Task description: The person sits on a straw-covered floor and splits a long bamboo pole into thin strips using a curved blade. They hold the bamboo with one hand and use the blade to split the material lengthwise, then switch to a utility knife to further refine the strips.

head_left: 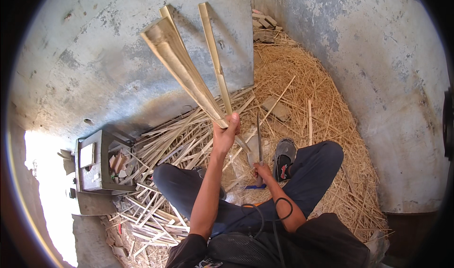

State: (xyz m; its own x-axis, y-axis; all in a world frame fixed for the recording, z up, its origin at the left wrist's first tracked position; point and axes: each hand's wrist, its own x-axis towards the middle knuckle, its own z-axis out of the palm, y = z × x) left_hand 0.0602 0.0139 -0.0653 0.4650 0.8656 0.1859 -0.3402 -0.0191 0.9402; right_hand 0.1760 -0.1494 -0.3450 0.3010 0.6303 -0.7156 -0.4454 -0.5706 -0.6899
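Note:
In my raised left hand (227, 131) is a wide split bamboo piece (189, 79), gripped low down with its broad end slanting up and to the left. Two narrower bamboo strips rise beside it; the right-hand strip (215, 55) shows a node partway along. A short end of bamboo sticks out below the fist toward the right hand. My right hand (263, 170) is closed around the handle of a long, narrow knife (259, 135), its dark blade pointing up and away. The blade stands just right of the bamboo's lower end; whether they touch I cannot tell.
Loose bamboo strips (161, 140) lie in a heap at left, and straw-like shavings (302, 74) cover the floor at right. A grey box (97, 166) with scraps stands by the bright opening. Worn walls (378, 55) close in. A blue object (255, 187) lies between my legs.

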